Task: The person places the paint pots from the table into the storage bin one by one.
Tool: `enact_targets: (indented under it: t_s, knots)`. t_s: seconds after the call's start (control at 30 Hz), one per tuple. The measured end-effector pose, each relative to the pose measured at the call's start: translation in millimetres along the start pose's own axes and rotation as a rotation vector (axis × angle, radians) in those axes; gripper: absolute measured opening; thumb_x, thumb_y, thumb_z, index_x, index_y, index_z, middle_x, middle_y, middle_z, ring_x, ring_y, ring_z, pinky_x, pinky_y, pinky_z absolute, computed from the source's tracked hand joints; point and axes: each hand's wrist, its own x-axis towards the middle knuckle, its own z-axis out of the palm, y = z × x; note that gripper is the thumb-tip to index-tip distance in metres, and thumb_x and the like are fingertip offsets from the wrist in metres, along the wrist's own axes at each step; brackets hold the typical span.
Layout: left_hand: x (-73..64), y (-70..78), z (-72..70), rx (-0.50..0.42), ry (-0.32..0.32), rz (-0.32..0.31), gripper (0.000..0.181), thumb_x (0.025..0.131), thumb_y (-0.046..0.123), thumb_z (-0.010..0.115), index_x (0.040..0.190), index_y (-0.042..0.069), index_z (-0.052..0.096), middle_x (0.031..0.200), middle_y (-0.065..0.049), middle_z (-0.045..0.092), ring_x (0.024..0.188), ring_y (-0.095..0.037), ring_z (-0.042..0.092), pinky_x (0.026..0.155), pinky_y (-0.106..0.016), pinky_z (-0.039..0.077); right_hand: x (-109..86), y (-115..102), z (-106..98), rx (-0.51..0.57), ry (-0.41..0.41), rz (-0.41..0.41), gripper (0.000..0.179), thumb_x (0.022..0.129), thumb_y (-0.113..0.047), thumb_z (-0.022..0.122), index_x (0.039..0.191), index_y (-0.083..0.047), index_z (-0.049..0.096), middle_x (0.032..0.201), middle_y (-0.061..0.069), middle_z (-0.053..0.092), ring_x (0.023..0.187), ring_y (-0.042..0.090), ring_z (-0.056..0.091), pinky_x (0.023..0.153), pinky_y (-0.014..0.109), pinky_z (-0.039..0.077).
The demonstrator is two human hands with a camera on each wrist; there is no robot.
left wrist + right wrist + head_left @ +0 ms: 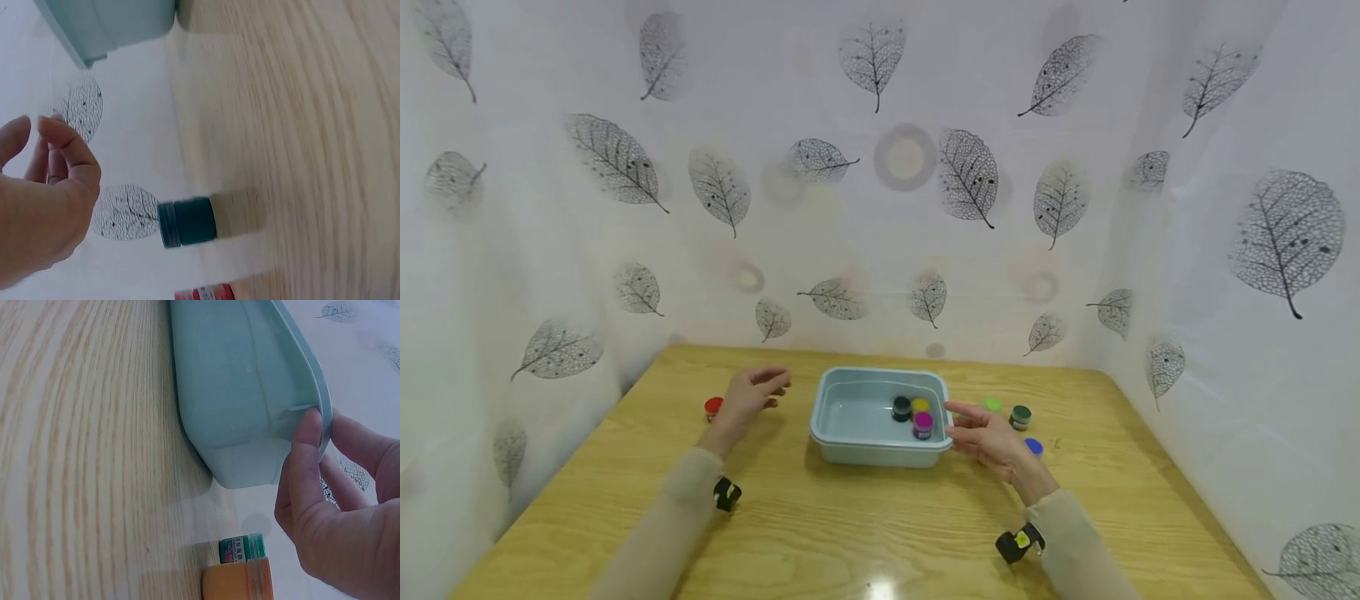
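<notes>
Head view: right hand (pixel 992 439) is pinching the rim of a pale blue rectangular plastic tub (pixel 853 408) on the light wooden table (pixel 820 525), three little round jars (pixel 923 426) inside, left hand (pixel 751 400) just hangs loosely curled, empty, near a small red-topped jar (pixel 712 406)

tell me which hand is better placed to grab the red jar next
Probably left: the left hand looks free and is near the red jar, while the right hand grips the bin at its right end.
</notes>
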Motion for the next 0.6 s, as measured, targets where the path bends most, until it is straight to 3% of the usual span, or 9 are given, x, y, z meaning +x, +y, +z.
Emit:
enact_targets:
  t_s: [0.27, 0.43, 0.6]
  knots:
    - [10.5, -8.3, -29.6, 0.232, -0.041, 0.094, 0.042, 0.099, 0.025, 0.059, 0.135, 0.002, 0.055, 0.135, -0.020, 0.058, 0.114, -0.030, 0.057, 0.088, -0.038, 0.055, 2.0, 2.7, -1.1, 0.009, -0.001, -0.006, 0.059, 0.093, -0.004, 0.065, 0.147, -0.003, 0.042, 0.114, 0.010, 0.053, 0.096, 0.016, 0.065, 0.085, 0.026, 0.058]
    - [11.7, -9.4, -41.0, 0.249, -0.051, 0.094, 0.042, 0.100, 0.018, 0.057, 0.138, -0.001, 0.051, 0.138, -0.026, 0.053, 0.119, -0.034, 0.057, 0.091, -0.034, 0.055, 1.9, 2.8, -1.4, 0.007, -0.006, -0.010, 0.059, 0.093, -0.004, 0.064, 0.147, -0.003, 0.041, 0.113, 0.010, 0.052, 0.096, 0.016, 0.065, 0.085, 0.026, 0.058]
    - [10.9, -12.6, -48.3, 0.275, -0.042, 0.052, 0.043, 0.101, 0.014, 0.055, 0.139, -0.003, 0.048, 0.140, -0.027, 0.051, 0.119, -0.037, 0.058, 0.098, -0.041, 0.053, 1.0, 2.5, -1.5, 0.010, -0.011, -0.011, 0.060, 0.093, -0.004, 0.065, 0.148, -0.002, 0.041, 0.112, 0.009, 0.054, 0.098, 0.017, 0.065, 0.086, 0.026, 0.058]
